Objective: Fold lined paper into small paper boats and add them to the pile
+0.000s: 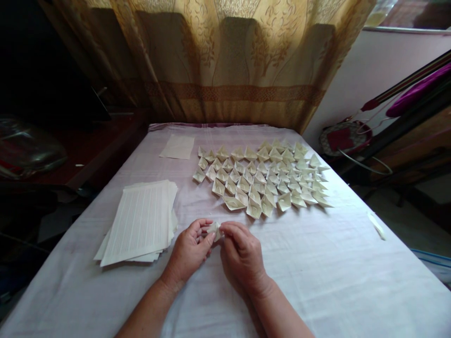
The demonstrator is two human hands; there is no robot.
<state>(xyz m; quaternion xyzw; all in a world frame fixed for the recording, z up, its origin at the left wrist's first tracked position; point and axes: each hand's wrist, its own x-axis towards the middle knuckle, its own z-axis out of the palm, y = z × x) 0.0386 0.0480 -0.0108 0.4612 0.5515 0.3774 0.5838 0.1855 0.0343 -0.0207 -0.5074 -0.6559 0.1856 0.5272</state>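
Observation:
Between my two hands is a small folded piece of paper (214, 230), pale and partly covered by fingers. My left hand (190, 249) pinches its left side with the thumb on top. My right hand (244, 253) is closed on its right edge with thumb and forefinger. Just beyond them, rows of folded paper boats (253, 180) stand close together on the cloth. To the left of my hands lies a stack of printed paper sheets (139, 223), its edges uneven.
A single square sheet of paper (178, 146) lies at the far left of the white-covered table (334, 272). A thin white strip (377, 226) rests near the right edge. Gold curtains (225, 61) hang behind the table. A bag (347, 137) is off to the right.

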